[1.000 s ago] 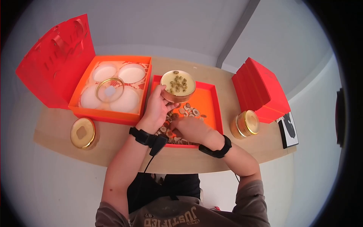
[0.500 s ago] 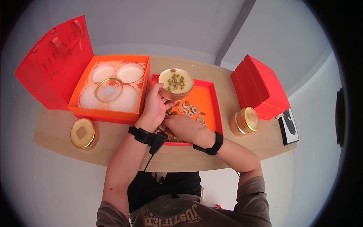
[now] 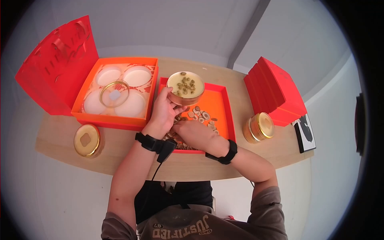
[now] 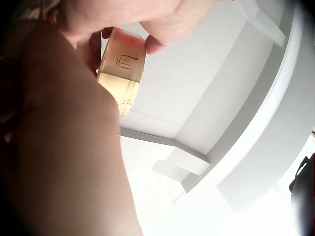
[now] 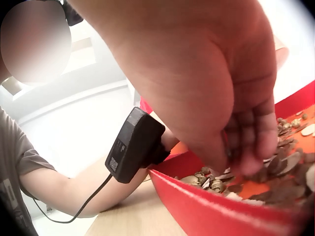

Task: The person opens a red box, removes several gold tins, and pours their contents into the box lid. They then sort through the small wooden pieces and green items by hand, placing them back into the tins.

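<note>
In the head view my left hand (image 3: 162,113) holds up a round clear jar (image 3: 188,101) by its side and underside. Small greenish-brown dried buds (image 3: 186,85) lie scattered on its pale inside. The left wrist view catches the jar (image 4: 118,73) from the side, between fingers and thumb. Below it, my right hand (image 3: 197,135) reaches into a red-rimmed orange tray (image 3: 221,105) of dried slices (image 3: 202,116). Seen from the right wrist, its fingers point down into the slices, near a small heap of buds (image 5: 216,185); I cannot tell whether they pinch anything.
Left of the tray is an orange box (image 3: 112,119) with round white recesses and a clear gold-rimmed lid (image 3: 116,105) on top. A red gift bag (image 3: 60,72) stands behind it. Gold-lidded jars flank the setup, one left (image 3: 87,141), one right (image 3: 259,128) beside red boxes (image 3: 276,92).
The right hand has moved left and in toward the left wrist, over the tray's near left part, and then stays there. The left hand keeps holding the jar almost in place.
</note>
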### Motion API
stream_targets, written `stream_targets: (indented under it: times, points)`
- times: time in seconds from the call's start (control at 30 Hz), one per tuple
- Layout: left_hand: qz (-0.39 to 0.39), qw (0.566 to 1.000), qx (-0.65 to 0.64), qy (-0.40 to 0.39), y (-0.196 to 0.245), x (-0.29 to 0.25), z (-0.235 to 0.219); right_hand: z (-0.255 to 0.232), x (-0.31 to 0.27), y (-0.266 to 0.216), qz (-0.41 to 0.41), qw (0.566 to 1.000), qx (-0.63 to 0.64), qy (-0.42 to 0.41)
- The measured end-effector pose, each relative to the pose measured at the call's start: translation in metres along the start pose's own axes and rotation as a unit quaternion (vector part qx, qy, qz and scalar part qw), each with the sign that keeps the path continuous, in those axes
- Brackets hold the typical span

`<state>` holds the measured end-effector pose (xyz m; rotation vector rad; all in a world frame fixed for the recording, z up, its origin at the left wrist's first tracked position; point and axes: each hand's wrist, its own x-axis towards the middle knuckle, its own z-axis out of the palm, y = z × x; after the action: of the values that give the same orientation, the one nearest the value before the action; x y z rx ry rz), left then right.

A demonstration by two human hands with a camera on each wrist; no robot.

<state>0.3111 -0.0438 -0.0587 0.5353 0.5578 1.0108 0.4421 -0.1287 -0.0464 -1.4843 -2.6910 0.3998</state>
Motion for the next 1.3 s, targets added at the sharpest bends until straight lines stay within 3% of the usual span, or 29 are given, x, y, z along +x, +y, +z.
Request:
stream_targets:
  times: [0.2, 0.4, 0.5, 0.57, 0.67, 0.8, 0.87, 0.97, 1.07, 1.2, 1.3]
  points:
    - [-0.002, 1.000, 0.002, -0.004, 0.001, 0.000, -0.001, 0.002, 0.004, -0.008, -0.005, 0.998, 0.050, -0.021]
    - [-0.003, 1.000, 0.002, -0.005, 0.002, -0.001, 0.000, 0.009, 0.005, -0.003, 0.025, 0.998, 0.018, -0.047]
    - [0.000, 1.000, 0.005, 0.000, 0.001, -0.001, 0.001, 0.007, 0.001, -0.001, 0.008, 0.999, -0.040, -0.022]
    - [0.001, 1.000, 0.004, 0.001, 0.001, 0.000, 0.000, -0.009, -0.003, -0.001, 0.070, 0.994, 0.023, -0.081]
    - [0.002, 1.000, 0.003, 0.001, 0.001, -0.001, 0.000, -0.022, -0.011, 0.011, 0.086, 0.995, 0.032, -0.030]
    - [-0.002, 1.000, 0.008, -0.008, 0.002, -0.002, 0.002, -0.021, -0.011, 0.030, 0.095, 0.993, 0.062, -0.022]
    - [-0.003, 1.000, 0.011, 0.001, 0.001, -0.002, 0.002, -0.022, -0.012, 0.030, 0.066, 0.996, 0.057, 0.003]
    - [-0.003, 1.000, 0.010, -0.004, 0.002, -0.002, 0.001, -0.027, -0.011, 0.016, 0.111, 0.992, 0.050, -0.038]
    - [-0.006, 1.000, 0.009, 0.003, 0.001, 0.000, -0.001, -0.012, -0.007, 0.017, 0.047, 0.999, 0.020, -0.007]
    - [-0.009, 1.000, 0.005, -0.008, 0.001, 0.000, -0.001, -0.010, -0.006, 0.005, 0.073, 0.997, -0.017, -0.034]
    - [-0.008, 1.000, 0.002, 0.001, 0.001, 0.000, 0.000, -0.007, -0.004, 0.003, 0.045, 0.997, -0.049, -0.040]
